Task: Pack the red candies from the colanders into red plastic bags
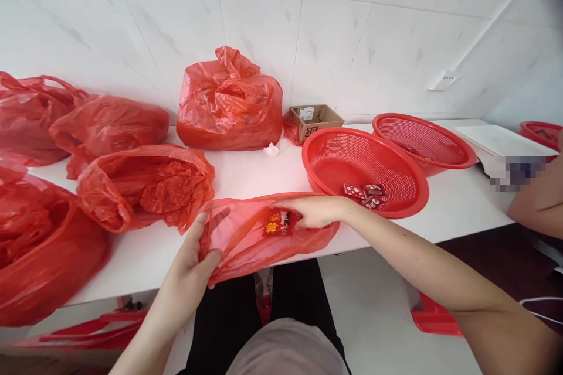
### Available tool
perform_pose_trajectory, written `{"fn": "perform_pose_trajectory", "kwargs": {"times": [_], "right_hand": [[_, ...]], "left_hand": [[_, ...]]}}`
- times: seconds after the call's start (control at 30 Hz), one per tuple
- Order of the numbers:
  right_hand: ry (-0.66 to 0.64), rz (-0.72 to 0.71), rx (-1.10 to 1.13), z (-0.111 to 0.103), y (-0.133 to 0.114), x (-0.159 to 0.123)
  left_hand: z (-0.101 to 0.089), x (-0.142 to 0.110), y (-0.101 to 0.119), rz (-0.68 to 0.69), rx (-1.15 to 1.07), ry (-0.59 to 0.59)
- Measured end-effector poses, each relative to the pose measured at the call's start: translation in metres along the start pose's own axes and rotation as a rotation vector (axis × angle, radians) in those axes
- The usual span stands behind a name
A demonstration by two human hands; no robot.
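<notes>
The left hand (189, 261) is curled around the near edge of a red plastic bag (237, 246), gripping it, while the right hand (319, 212) lies open with fingers extended over its upper rim, just beside a small red packet (277, 224) inside the bag. Similar packets (363, 194) lie in a red plastic colander (328, 155) at centre right on the white counter (246, 173)

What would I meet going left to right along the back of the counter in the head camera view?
Stuffed red plastic bag → small cardboard box → red plastic colander → flat white board
</notes>
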State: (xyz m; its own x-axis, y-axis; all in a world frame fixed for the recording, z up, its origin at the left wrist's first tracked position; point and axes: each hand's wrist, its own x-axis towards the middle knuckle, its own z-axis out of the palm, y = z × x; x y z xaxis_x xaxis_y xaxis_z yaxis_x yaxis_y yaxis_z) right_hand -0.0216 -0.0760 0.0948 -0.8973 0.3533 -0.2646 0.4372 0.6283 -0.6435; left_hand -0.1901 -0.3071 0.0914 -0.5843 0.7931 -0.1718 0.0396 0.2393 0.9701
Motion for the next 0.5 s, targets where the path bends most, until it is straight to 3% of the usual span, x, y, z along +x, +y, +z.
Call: {"fn": "perform_pose_trajectory", "kwargs": {"times": [0.13,0.27,0.33,0.4,0.43,0.5], "right_hand": [[-0.004,-0.094,-0.103,-0.016,-0.025,-0.021],[0.021,-0.141,0.07,-0.051,-0.03,-0.052],[0.201,-0.059,0.069,-0.076,-0.008,-0.065],[0.363,0.13,-0.112,-0.098,0.031,-0.073],[0.36,0.264,-0.213,-0.106,0.055,-0.075],[0.197,0.561,-0.34,-0.114,0.102,-0.078]], "left_hand": [[0.0,-0.003,-0.002,0.067,0.104,0.056],[0.002,-0.004,-0.002,0.104,0.074,0.028],[0.002,-0.004,-0.003,0.108,0.066,0.001],[0.003,-0.003,-0.003,0.101,0.056,-0.02],[0.004,-0.003,-0.003,0.092,0.042,-0.027],[0.007,-0.002,-0.002,0.07,0.012,-0.028]]}}
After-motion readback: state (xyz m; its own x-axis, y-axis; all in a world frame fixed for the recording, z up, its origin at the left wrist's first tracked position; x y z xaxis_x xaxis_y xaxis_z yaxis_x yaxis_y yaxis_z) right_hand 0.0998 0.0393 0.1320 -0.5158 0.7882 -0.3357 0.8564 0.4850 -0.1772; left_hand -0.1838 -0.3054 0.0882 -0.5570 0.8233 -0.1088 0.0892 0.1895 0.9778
